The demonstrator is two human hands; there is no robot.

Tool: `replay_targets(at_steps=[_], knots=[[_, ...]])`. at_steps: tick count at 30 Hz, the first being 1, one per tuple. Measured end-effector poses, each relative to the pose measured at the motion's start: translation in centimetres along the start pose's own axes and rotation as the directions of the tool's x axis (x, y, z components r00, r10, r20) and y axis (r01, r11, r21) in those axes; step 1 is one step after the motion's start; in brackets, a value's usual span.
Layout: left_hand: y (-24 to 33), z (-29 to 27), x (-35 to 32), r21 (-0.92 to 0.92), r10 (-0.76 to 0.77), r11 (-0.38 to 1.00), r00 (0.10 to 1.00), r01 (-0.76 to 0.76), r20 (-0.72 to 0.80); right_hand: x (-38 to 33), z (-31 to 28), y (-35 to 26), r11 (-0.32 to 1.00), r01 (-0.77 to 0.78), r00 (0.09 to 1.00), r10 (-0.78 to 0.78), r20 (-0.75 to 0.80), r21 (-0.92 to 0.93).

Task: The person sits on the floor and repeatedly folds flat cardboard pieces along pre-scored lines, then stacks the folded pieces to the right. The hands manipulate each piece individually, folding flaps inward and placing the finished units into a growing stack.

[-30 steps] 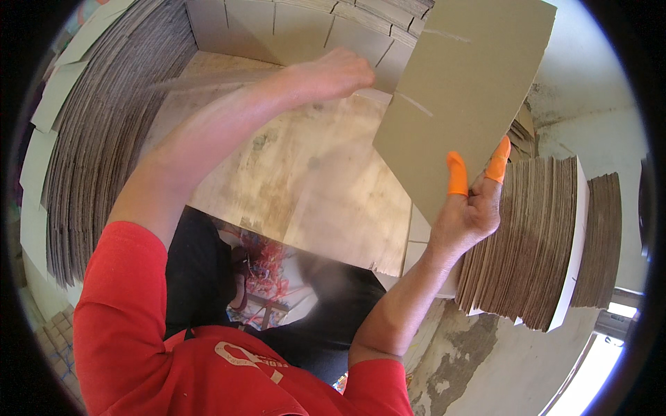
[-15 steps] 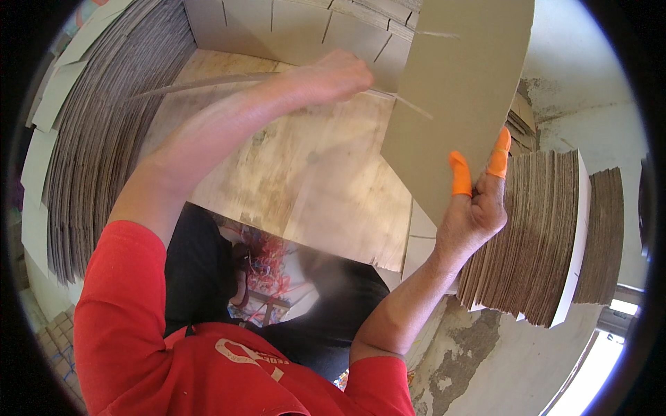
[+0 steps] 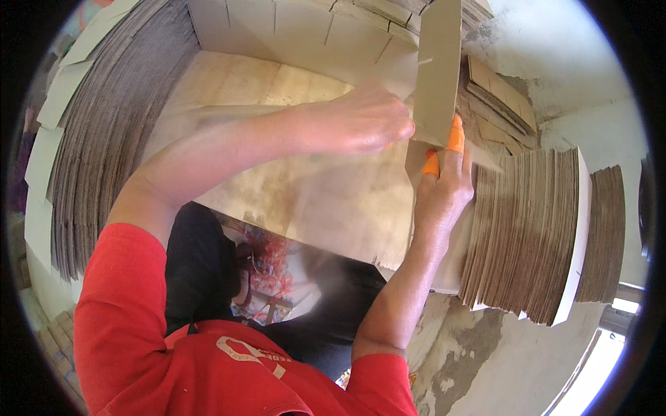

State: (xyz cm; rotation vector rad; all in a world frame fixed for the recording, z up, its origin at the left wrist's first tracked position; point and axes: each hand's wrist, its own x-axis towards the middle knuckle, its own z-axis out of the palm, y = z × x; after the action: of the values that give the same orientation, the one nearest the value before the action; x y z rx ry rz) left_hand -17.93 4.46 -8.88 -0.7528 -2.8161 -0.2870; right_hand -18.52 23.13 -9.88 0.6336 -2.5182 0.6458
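My right hand (image 3: 444, 191), with orange finger covers on its thumb and a finger, grips a tall grey-brown cardboard panel (image 3: 438, 73) near its lower end. The panel stands turned partly edge-on. My left hand (image 3: 357, 121) is closed in a fist right beside the panel's left edge. From it a thin cardboard strip runs leftward, blurred by motion. A pale blurred strip end (image 3: 485, 158) shows on the panel's right side, above my right hand. Whether the strip passes through a slot in the panel is hidden.
A pale wooden board (image 3: 277, 184) lies before me. Tall stacks of cardboard pieces stand at the left (image 3: 114, 139) and the right (image 3: 524, 232). Slotted cardboard panels (image 3: 298, 26) line the far side, and more pieces (image 3: 503, 93) lie against the stained wall.
My left hand has moved right and slightly nearer, carrying the strip along. My right hand has shifted left and turned the panel from broad side to nearly edge-on.
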Motion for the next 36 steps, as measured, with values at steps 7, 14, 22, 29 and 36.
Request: replay_targets(at_steps=[7, 14, 22, 29, 36], knots=[[-9.4, -1.3, 1.2, -0.188, -0.339, 0.933, 0.926, 0.307, -0.167, -0.3, -0.3, 0.0, 0.994, 0.027, 0.988, -0.011, -0.156, 0.101], [-17.2, 3.7, 3.0, 0.367, -0.472, 0.767, 0.851, 0.526, -0.231, -0.3, 0.4, 0.0, 0.993, 0.047, 0.984, -0.028, -0.176, 0.105], [-18.8, 4.6, 2.5, 0.443, -0.294, 0.802, 0.910, 0.400, -0.292, -0.5, 0.6, -0.6, 0.981, 0.045, 0.983, -0.009, -0.185, 0.188], [-15.8, 2.4, 1.0, 0.071, -0.403, 0.905, 0.900, 0.418, -0.164, -0.6, 0.2, -0.7, 0.962, 0.077, 0.988, -0.039, -0.148, 0.261], [-15.0, 1.4, 1.0, 0.137, -0.325, 0.920, 0.911, 0.366, -0.253, -0.9, -1.3, -1.0, 0.963, 0.041, 0.989, -0.002, -0.148, 0.265]])
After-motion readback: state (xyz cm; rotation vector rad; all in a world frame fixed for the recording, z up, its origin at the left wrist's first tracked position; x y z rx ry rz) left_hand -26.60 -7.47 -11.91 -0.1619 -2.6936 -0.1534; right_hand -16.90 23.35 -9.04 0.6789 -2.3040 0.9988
